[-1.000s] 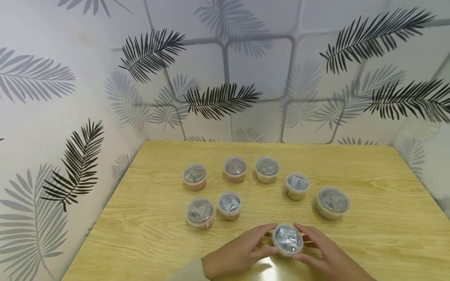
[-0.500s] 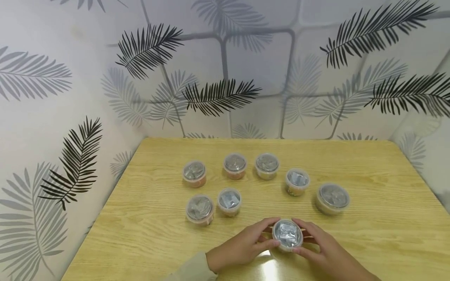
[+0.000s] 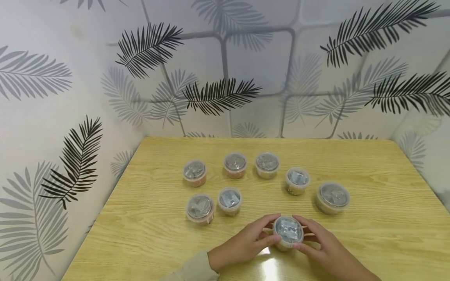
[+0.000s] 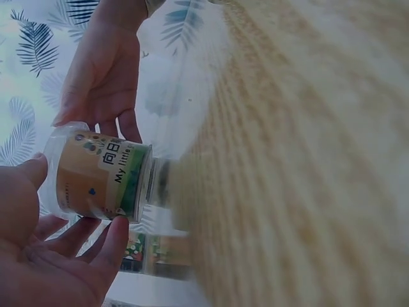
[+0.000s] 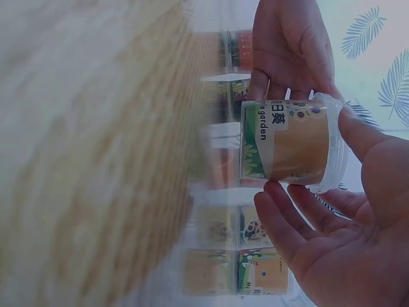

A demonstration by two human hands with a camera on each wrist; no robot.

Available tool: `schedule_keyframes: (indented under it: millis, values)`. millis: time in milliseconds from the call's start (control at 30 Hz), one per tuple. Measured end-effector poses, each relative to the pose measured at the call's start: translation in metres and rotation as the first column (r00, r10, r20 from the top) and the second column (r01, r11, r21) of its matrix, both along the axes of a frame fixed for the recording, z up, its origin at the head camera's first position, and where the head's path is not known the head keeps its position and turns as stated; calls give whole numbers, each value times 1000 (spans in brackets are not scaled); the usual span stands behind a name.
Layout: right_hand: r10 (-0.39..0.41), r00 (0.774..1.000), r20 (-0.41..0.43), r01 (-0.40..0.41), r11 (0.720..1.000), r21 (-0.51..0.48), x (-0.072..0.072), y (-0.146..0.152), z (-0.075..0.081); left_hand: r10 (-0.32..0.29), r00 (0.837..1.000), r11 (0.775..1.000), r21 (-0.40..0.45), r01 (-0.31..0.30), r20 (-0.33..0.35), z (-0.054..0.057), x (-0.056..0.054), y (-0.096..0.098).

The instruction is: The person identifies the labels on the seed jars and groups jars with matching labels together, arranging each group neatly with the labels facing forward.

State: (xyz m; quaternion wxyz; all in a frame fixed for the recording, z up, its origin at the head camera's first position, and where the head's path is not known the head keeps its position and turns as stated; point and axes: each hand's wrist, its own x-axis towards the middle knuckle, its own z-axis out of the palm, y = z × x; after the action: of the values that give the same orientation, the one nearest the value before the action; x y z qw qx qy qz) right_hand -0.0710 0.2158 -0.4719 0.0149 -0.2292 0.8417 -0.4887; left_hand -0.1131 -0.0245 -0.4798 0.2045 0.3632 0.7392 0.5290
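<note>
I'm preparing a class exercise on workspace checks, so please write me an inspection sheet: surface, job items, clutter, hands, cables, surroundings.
Surface: wood-grain table, with a bright reflection near the hands.
Job items: one held cup, lidded, with an orange-and-green label; seven other lidded cups stand farther back.
Clutter: nothing seen.
Hands: left hand and right hand grip that cup from opposite sides.
Cables: nothing seen.
Surroundings: leaf-patterned walls.

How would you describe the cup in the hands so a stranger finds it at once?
Below the patterned wall is a wooden table. At its near side, the left hand and right hand hold a lidded cup with an orange and green label. It is the only cup held; the other cups stand farther from the person.
</note>
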Motion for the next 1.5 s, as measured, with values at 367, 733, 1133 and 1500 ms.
schedule_keyframes:
  millis: [367, 733, 1133, 1500]
  values:
    - [30, 999, -35, -33, 994, -103, -4, 0, 11, 15, 999, 997, 79, -13, -28, 13, 3, 5]
    - [44, 997, 68, -23, 958, -285, -12, 1, 39, 66, 989, 983, 177, -41, -134, 71, 10, 9]
    - [-19, 997, 80, 40, 965, -260, -19, -8, 63, 158, 984, 970, 201, -138, -86, 59, -6, 15]
    - [-83, 992, 96, 104, 967, -232, -18, -7, 54, 160, 987, 964, 217, -155, -6, 52, -8, 18]
